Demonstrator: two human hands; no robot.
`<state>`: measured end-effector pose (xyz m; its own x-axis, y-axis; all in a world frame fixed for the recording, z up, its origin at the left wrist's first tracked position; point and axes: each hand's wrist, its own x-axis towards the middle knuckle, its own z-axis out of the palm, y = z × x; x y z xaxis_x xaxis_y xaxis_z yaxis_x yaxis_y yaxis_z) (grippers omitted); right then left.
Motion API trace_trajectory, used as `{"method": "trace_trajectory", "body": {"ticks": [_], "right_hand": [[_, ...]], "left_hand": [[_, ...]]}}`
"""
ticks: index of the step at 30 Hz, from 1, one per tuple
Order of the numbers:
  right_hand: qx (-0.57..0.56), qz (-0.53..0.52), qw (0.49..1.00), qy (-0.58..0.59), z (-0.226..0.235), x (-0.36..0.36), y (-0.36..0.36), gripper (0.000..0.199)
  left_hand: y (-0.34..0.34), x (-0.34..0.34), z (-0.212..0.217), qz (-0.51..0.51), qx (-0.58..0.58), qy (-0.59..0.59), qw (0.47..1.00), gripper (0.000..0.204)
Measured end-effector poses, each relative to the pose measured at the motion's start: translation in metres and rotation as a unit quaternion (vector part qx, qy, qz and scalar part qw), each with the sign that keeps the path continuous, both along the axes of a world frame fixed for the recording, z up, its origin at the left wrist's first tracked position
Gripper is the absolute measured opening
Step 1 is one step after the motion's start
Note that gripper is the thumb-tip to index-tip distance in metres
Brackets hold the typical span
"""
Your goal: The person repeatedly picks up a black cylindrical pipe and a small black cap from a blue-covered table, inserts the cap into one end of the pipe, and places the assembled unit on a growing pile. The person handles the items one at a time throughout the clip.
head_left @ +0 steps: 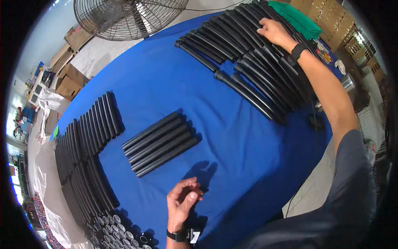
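Observation:
My left hand [182, 201] is over the blue-covered table near its front edge, fingers loosely curled, thumb apart, with nothing visible in it. Just beyond it, several black tubes [159, 141] lie side by side in a slanting row. Stretched out to the far right, my right hand [274, 34] is over a large group of black tubes with collared ends [236, 35]. Its thumb and forefinger are apart, and I see no tube between them; the other fingers are partly hidden. Nearer than that hand lies a second row of collared tubes [265, 79].
Plain black tubes [95, 124] are lined up along the left edge, with round grey-and-black end pieces [116, 232] below them. A large caged fan [128, 16] stands beyond the table. Folded green cloth [296, 20] lies at the far right, near a metal cylinder [347, 82].

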<state>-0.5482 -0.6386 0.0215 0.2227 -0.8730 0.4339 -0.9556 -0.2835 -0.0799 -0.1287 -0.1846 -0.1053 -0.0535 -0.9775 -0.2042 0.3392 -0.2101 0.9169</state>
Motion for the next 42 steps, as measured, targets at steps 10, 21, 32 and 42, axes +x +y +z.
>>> {"method": "trace_trajectory", "body": {"ticks": [10, 21, 32, 42], "right_hand": [[0.08, 0.195, 0.977, -0.021, -0.039, 0.095, 0.125, 0.024], [0.105, 0.099, 0.989, -0.005, -0.073, 0.067, 0.241, 0.024], [0.006, 0.057, 0.998, 0.031, -0.104, 0.046, 0.297, 0.048], [-0.01, 0.031, 0.994, 0.108, -0.125, 0.057, 0.264, 0.046]], "left_hand": [[0.003, -0.005, -0.005, 0.002, -0.017, -0.046, 0.999, 0.037], [0.005, -0.002, 0.0, -0.025, -0.01, -0.065, 0.998, 0.036], [0.005, -0.001, -0.006, -0.034, -0.031, -0.07, 0.996, 0.036], [0.007, 0.0, -0.007, -0.031, -0.032, -0.077, 0.996, 0.036]]}}
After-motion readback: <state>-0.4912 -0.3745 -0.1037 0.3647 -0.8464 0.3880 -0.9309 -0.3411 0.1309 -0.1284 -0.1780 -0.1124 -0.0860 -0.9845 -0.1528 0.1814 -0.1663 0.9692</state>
